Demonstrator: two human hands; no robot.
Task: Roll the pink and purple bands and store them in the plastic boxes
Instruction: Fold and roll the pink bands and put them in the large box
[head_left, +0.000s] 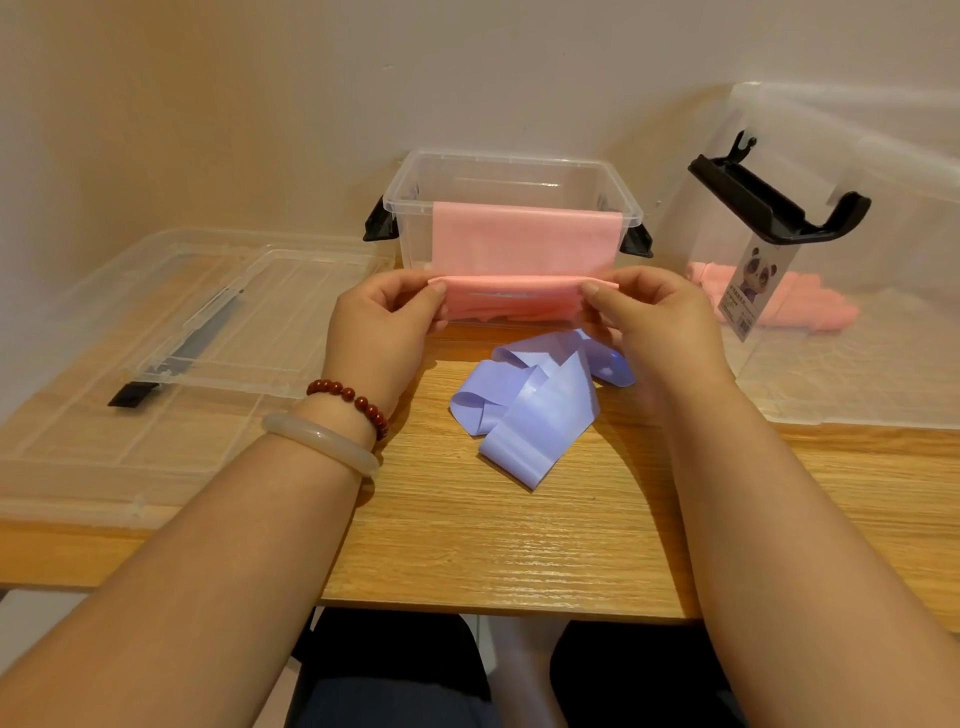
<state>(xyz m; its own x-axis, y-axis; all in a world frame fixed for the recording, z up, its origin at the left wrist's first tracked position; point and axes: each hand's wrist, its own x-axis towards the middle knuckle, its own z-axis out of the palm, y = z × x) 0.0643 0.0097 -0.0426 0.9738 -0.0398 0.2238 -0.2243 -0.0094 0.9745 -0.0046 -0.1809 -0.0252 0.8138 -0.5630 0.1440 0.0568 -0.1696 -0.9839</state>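
Note:
A pink band (524, 236) hangs over the front rim of a small clear plastic box (498, 166) at the back of the table. Its near end is folded over, and my left hand (384, 325) and my right hand (654, 322) each pinch one side of that fold, just in front of the box. A purple band (535, 405) lies loosely crumpled on the wooden table under my hands. At the right stands a larger clear box (857, 364) holding several rolled pink bands (800, 301).
Two clear lids (171, 338) with a black latch lie flat at the left. A black handle (774, 202) sits on the large box's rim. The wall stands close behind. The table's front edge (493, 608) runs above my lap.

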